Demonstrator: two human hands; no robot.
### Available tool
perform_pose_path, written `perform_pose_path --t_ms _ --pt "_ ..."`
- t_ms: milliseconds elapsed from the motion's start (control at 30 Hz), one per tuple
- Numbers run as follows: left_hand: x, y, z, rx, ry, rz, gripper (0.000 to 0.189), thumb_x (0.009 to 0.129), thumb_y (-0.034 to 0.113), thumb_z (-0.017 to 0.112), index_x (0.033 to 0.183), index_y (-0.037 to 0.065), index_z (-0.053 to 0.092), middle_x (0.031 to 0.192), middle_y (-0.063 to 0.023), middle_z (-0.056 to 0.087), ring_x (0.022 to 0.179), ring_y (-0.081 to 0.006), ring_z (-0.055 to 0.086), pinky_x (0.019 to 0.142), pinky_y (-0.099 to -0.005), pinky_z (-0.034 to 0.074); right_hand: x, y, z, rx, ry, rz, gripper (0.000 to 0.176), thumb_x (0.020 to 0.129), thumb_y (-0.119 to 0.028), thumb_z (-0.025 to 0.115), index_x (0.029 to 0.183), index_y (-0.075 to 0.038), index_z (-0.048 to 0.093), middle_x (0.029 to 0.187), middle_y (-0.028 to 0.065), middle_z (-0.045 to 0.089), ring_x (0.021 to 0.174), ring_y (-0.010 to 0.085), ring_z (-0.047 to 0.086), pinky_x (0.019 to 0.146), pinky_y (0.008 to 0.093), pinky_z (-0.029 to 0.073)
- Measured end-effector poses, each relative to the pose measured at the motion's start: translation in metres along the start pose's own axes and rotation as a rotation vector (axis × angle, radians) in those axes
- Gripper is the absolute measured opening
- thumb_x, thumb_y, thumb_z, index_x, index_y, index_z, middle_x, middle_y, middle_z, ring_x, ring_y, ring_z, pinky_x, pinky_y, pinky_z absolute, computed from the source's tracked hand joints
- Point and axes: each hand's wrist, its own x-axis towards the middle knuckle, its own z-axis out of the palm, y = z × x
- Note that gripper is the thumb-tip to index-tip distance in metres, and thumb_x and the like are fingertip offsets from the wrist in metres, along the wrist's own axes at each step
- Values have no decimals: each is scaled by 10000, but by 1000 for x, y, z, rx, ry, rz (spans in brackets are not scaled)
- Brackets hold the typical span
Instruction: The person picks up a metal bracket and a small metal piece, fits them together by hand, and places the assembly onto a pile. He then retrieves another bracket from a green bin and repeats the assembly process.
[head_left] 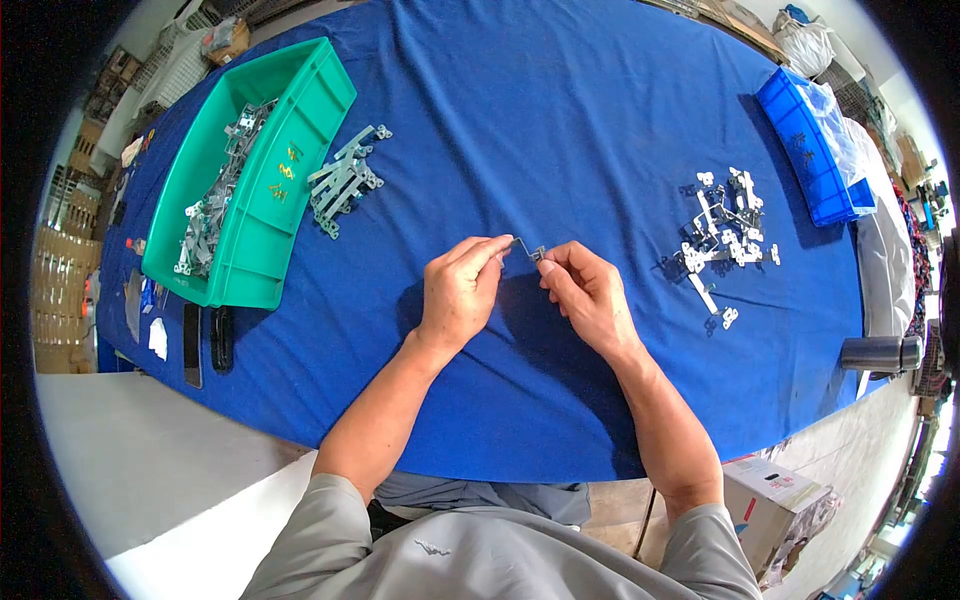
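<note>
A small bent metal part [526,249] is held between my two hands over the blue cloth. My left hand [465,290] pinches its left end between thumb and fingertips. At its right end, my right hand [590,295] grips it with thumb and index finger, the other fingers curled. Left of my hands lies a pile of flat metal brackets [343,183]. A looser pile of similar metal parts [735,225] lies to the right.
A green bin [267,225] holding many metal parts stands on the left of the blue cloth [480,430]. At the far right are a blue bin [815,165] with clear plastic and a dark cylinder [880,354]. A black phone-like object [193,345] lies near the left edge.
</note>
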Motion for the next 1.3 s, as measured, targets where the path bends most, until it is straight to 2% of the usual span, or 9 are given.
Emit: perform_pose_path --t_ms 133,333,633,900,1000,1033,1133,1200,1300 --pt "3 -4 1 46 73 124 214 961 -35 625 1126 -11 759 1004 -119 764 712 -130 693 593 -257 554 2 7 -1 -77 21 -50 193 1017 -182 651 988 8 675 715 44 645 643 80 578 587 292 473" --pt "3 3 -2 -97 3 -38 236 966 -26 608 1144 0 760 1074 -132 761 764 -152 705 677 -289 580 2 6 -1 -76 48 -49 171 1010 -168 660 988 1 673 733 57 675 624 110 617 582 304 496" --pt "3 2 -3 -55 15 75 239 937 -52 647 1140 -3 762 1111 -165 749 977 -244 738 842 -326 586 3 5 -1 -34 60 14 127 997 -128 672 1010 -1 670 755 46 684 644 94 626 573 291 507" --pt "4 9 -1 76 -22 268 267 885 -75 659 1121 1 759 1069 -151 741 963 -304 735 834 -382 596 5 12 -3 -15 54 18 133 997 -123 676 1050 -2 663 864 46 684 652 86 590 556 268 470" --pt "4 8 -1 90 -22 287 276 876 -72 657 1121 6 757 1049 -145 739 935 -316 731 808 -394 597 8 21 -3 -244 171 -325 146 1017 -149 666 1065 -11 667 866 17 661 657 77 551 573 254 457" --pt "4 7 -1 92 -21 289 276 876 -72 655 1120 7 757 1045 -147 740 925 -317 732 800 -395 598 8 21 -3 -126 174 -248 150 1022 -156 662 1064 -12 672 866 11 655 660 76 544 582 252 456" --pt "1 4 2 95 27 231 256 896 -68 636 1114 -1 754 1019 -154 741 836 -287 733 745 -367 599 5 12 -4 170 165 -58 164 1035 -169 648 1062 -11 682 863 -2 643 668 72 533 601 250 455" --pt "1 2 -1 8 5 31 246 930 -50 621 1135 -13 753 1042 -146 753 794 -213 724 697 -315 590 3 2 -3 292 139 16 172 1041 -170 637 1063 -6 684 853 -5 643 673 70 542 602 254 455" --pt "1 -1 -1 -100 6 -132 239 976 -16 599 1159 -18 752 1062 -124 763 737 -124 693 611 -254 555 1 4 1 155 32 14 194 1044 -182 633 1047 6 681 813 11 654 678 73 567 590 265 464"
